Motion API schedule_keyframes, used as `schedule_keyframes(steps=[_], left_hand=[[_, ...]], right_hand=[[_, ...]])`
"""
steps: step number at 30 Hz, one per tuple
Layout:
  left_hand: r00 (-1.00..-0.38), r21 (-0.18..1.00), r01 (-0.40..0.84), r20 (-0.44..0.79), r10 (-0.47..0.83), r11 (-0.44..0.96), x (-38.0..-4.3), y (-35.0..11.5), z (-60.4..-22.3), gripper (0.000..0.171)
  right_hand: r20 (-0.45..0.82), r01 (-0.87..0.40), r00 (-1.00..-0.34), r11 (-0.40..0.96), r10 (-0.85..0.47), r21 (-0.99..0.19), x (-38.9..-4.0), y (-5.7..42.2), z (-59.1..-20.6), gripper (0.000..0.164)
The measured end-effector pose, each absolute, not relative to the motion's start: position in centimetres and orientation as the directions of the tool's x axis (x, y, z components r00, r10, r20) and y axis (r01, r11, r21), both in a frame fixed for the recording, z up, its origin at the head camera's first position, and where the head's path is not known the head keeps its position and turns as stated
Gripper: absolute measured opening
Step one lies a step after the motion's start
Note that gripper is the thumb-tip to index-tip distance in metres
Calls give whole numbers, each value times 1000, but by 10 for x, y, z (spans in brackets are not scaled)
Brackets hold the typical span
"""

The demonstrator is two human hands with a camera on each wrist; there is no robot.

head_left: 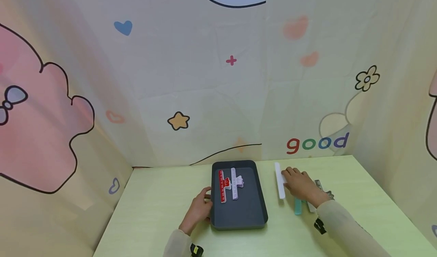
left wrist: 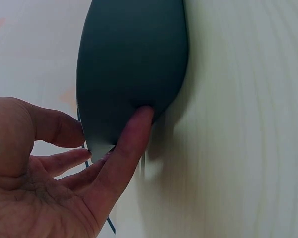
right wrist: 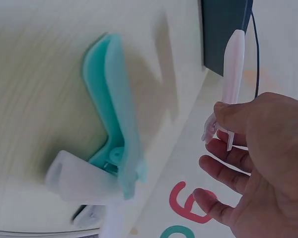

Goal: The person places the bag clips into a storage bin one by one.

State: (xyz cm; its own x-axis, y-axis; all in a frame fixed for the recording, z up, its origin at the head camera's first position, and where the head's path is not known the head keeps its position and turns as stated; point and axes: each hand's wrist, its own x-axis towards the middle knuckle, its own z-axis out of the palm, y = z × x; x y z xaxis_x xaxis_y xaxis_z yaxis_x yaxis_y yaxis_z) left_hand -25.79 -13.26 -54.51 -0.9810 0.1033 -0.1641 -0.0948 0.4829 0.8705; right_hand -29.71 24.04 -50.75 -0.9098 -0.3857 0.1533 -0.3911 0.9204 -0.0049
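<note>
My left hand (head_left: pixel 198 210) holds the left edge of a dark grey tray (head_left: pixel 239 217). In the left wrist view a finger presses the tray's outer wall (left wrist: pixel 134 54) and the thumb meets its rim. Inside the tray lie a red bag clip (head_left: pixel 222 187) and a pale lilac bag clip (head_left: pixel 234 184), side by side. Right of the tray, my right hand (head_left: pixel 300 185) pinches a whitish-pink bag clip (right wrist: pixel 233 69) by its handle, between thumb and fingers, raised above the table. Below that hand lies a teal bag clip (right wrist: pixel 121 99), partly hidden by the hand in the head view.
Beside the teal clip lie a white clip (right wrist: pixel 79 178) and a dark-patterned clip (head_left: pixel 318 184), partly covered by the right arm. The pale wood-grain table (head_left: pixel 153 196) ends at a printed curtain (head_left: pixel 205 79) behind and at both sides.
</note>
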Motion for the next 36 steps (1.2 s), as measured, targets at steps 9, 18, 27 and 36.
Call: schedule_keyframes(steps=[9,18,27,36], left_hand=[[-982,877,-88,-156,107,472,-258,-133,-544,55],[-981,876,-95,-162,103,473,-257,-133,-543,55],[-981,884,-85,-156,119,459,-257,-134,-545,55],[-980,881,-88,-160,118,465,-257,-135,-546,55]], right_hand=[[176,-404,-900,915,-399,7,-294,229,-492,44],[224,-440,-873,898,-433,18,-285,208,-477,45],[236,-458,-862,889,-449,20,-281,186,-461,45],[219,-471,-856,881,-469,43,-284,172,-455,47]])
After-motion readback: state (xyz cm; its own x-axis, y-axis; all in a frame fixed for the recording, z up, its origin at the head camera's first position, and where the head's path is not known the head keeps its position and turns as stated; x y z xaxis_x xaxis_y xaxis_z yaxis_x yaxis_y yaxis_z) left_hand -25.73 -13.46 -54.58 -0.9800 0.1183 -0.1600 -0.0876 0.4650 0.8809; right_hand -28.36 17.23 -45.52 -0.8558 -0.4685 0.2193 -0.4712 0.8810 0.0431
